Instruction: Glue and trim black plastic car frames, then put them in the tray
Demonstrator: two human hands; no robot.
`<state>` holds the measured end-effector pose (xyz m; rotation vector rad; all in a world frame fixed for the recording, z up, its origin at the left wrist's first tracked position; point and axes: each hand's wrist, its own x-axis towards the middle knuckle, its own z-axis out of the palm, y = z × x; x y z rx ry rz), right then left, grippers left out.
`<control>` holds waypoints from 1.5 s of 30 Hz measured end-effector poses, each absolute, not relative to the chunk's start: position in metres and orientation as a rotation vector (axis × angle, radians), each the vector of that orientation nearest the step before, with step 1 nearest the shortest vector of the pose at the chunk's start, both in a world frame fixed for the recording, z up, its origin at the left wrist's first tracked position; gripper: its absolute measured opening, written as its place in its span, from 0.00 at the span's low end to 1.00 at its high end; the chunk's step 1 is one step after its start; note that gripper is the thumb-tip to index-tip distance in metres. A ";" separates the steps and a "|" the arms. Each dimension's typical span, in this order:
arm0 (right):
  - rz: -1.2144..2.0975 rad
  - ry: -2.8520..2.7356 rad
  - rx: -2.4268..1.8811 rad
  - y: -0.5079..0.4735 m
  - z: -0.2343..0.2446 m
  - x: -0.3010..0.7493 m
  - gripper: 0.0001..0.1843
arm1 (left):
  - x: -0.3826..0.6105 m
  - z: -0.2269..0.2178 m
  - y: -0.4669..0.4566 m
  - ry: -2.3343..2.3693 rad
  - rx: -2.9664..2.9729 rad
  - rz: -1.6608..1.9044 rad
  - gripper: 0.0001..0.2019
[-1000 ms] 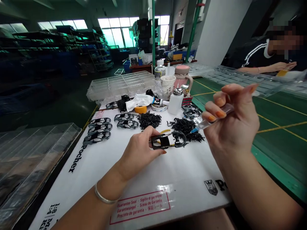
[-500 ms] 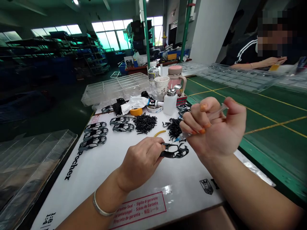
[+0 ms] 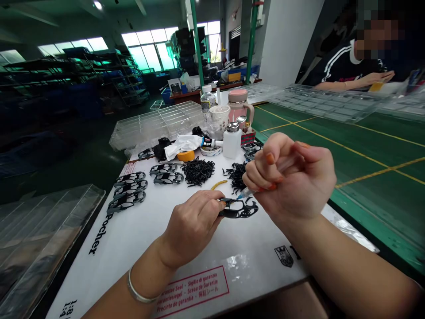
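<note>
My left hand [image 3: 191, 226] pinches one end of a black plastic frame part [image 3: 239, 208] and holds it just above the white cardboard sheet [image 3: 139, 239]. My right hand [image 3: 292, 177] is closed round a clear syringe [image 3: 247, 191]. The syringe's blue tip points down at the frame part, very close to it. Two piles of small black pieces [image 3: 198, 170] lie just beyond the hands. Several finished-looking dark frames [image 3: 128, 191] lie in rows at the left of the sheet.
A white pump bottle [image 3: 231, 139], a pink flask [image 3: 239, 106], a cup [image 3: 219, 118], a water bottle, a yellow tape roll [image 3: 186, 155] and a white tube stand at the far end. Clear compartment trays [image 3: 156, 124] lie behind and left. Another person sits at the green table [image 3: 365, 146], far right.
My right hand has come down and leftward, curling tighter round the syringe, bringing its tip close to the frame. My left hand lowered and tilted the frame slightly.
</note>
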<state>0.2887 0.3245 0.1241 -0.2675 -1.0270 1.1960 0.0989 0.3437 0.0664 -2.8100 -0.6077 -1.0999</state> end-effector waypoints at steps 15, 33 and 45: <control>1.202 -1.010 -0.296 0.324 0.123 0.287 0.13 | 0.100 0.070 0.343 -0.585 -2.810 -1.124 0.10; 1.177 -1.004 -0.291 0.323 0.125 0.288 0.15 | 0.098 0.068 0.346 -0.559 -2.794 -1.163 0.11; 1.149 -1.002 -0.317 0.322 0.127 0.287 0.16 | 0.098 0.068 0.346 -0.562 -2.795 -1.183 0.11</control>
